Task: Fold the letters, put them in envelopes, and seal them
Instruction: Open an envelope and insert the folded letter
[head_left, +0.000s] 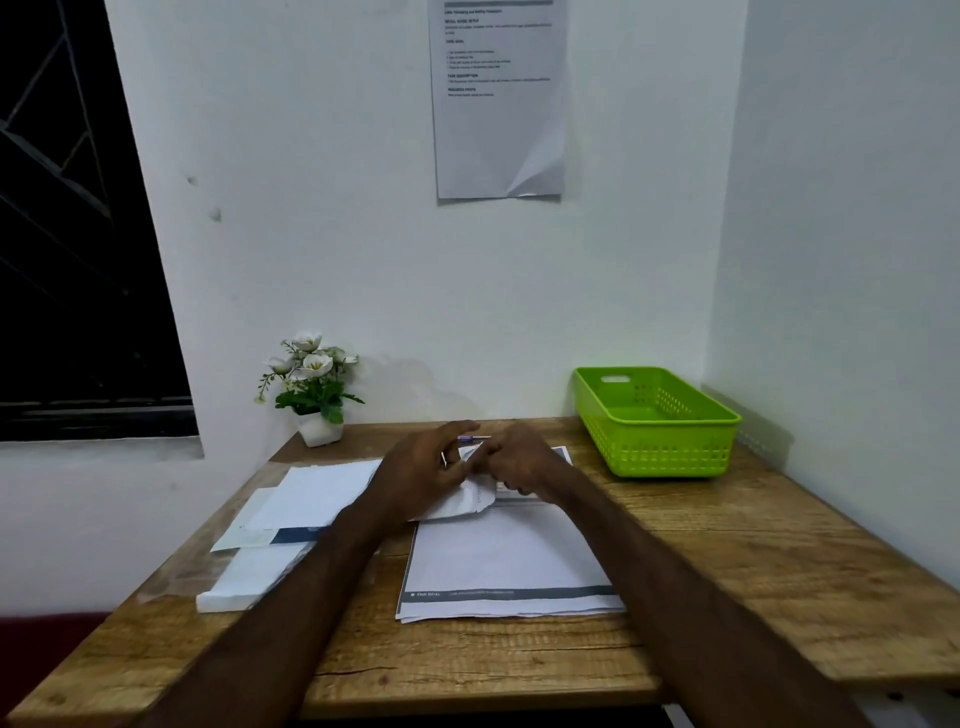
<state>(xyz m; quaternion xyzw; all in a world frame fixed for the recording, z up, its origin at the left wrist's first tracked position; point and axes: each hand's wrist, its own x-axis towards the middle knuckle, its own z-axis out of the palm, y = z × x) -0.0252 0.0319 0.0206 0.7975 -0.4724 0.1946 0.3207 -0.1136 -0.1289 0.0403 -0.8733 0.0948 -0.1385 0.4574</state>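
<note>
Gripping a crumpled envelope, both hands; long axis left-right.

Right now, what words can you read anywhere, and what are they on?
Sheet taped on the wall: printed headings and lines, too small and blurred to read.
Stack of letters on the table, dark strip near its front edge: white print, too blurred to read for sure.
Green basket, flower pot, envelopes: no words visible.

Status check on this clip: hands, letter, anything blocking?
Left hand and right hand both working a white paper piece; grip detail unclear. Letter stack flat beneath. Green basket empty. Nothing blocking.
</note>
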